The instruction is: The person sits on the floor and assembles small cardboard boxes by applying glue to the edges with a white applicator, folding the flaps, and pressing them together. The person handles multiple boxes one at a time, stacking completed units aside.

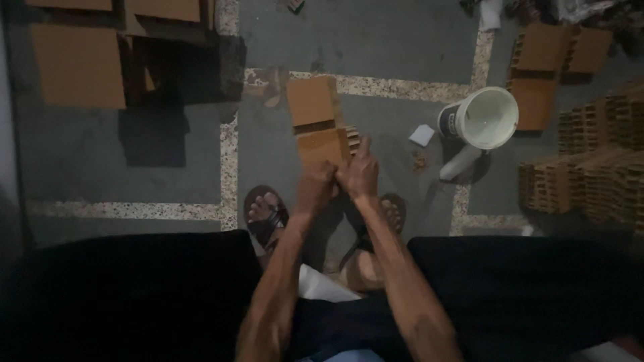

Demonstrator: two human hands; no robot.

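The cardboard piece (322, 144) sits straight ahead of the hands, touching both. Its near edge is tucked into the left hand (315, 188) and the right hand (360, 175), and its long axis runs away from the person toward a second cardboard sheet (310, 100) lying just beyond it on the floor (376, 40). Both hands are closed on that near edge, knuckles pressed together; the right one reaches a little farther along the piece, a finger lifted against its right side. To the right of the cardboard piece, well apart, stands a white bucket (484, 117). Behind the hands, sandalled feet (265, 211) rest on the floor.
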